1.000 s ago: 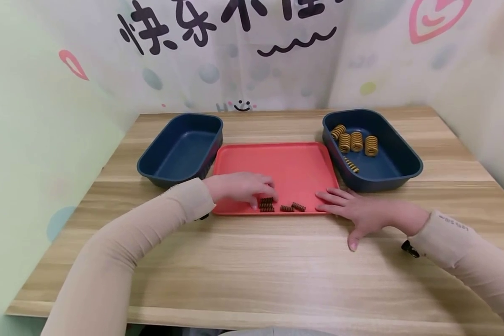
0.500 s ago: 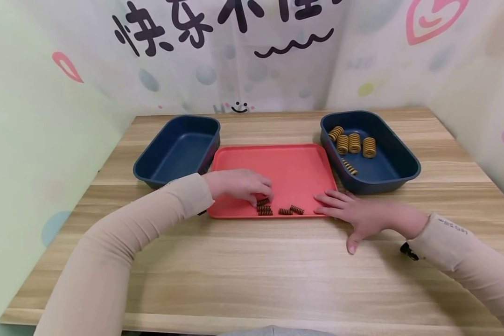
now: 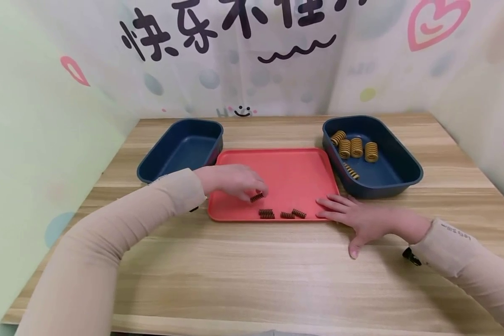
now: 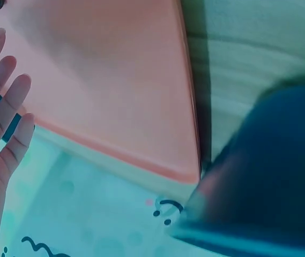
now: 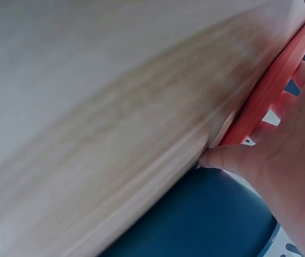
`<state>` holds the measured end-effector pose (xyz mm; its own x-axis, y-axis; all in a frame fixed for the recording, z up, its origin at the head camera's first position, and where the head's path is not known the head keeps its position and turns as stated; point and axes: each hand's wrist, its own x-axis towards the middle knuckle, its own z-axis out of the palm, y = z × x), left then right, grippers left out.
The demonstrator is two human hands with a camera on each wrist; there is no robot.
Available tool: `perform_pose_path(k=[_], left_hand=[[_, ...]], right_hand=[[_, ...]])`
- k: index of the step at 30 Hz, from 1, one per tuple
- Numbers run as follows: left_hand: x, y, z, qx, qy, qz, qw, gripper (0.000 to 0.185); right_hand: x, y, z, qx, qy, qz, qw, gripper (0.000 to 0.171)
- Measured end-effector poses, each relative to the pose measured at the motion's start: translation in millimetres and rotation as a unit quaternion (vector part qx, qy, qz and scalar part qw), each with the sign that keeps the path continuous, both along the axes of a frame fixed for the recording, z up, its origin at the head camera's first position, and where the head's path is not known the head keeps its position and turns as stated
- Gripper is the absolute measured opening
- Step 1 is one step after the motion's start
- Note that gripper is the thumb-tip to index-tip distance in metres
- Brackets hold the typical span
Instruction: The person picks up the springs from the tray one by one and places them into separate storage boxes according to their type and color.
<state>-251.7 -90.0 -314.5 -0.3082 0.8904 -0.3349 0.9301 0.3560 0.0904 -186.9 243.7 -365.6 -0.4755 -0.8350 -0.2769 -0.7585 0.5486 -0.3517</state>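
My left hand (image 3: 237, 181) pinches a small dark spring (image 3: 257, 197) just above the red tray (image 3: 294, 172). Several more small dark springs lie along the tray's front rim: a pair side by side (image 3: 266, 213), one flat spring (image 3: 287, 215) and another at a slant (image 3: 299, 213). At the tray's front right corner my right hand (image 3: 361, 219) rests with fingers spread, fingertips over the rim and thumb on the table. The left wrist view shows part of the left hand (image 4: 2, 118) beside the tray; the right wrist view has the right hand (image 5: 291, 155) at its edge.
A blue bin (image 3: 386, 186) at the right holds several thick yellow-gold springs (image 3: 356, 147) and a thinner one (image 3: 351, 171). Left of the tray stands another blue bin (image 3: 185, 151), partly hidden by the left forearm. Behind the wooden table (image 3: 252, 270) hangs a printed cloth (image 3: 285, 84).
The left hand has picked a small dark spring off the group at the front rim and moved it left and away from the others. The right hand has stayed at the tray corner.
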Motion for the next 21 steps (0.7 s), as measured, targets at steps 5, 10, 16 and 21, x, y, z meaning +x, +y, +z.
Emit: perform_pose_path(k=[5, 10, 16, 21], left_hand=[[3.5, -6.9, 12.4, -0.009, 0.006, 0.007, 0.9999, 0.035], [4.6, -13.6, 23.0, -0.004, 0.0, 0.012, 0.9999, 0.034], [1.9, -22.2, 35.2, -0.001, 0.008, 0.025, 0.9997, 0.033], [-1.4, -29.4, 44.3, 0.002, 0.018, 0.036, 0.9992, 0.032]], right_hand=[[0.5, 0.1, -0.4, -0.01, -0.005, -0.002, 1.0, 0.104], [1.2, 1.7, -1.1, -0.007, -0.005, -0.005, 1.0, 0.105], [1.7, 2.1, -1.3, 0.001, -0.007, -0.011, 1.0, 0.106], [1.4, 1.2, -0.5, 0.006, -0.007, -0.015, 1.0, 0.107]])
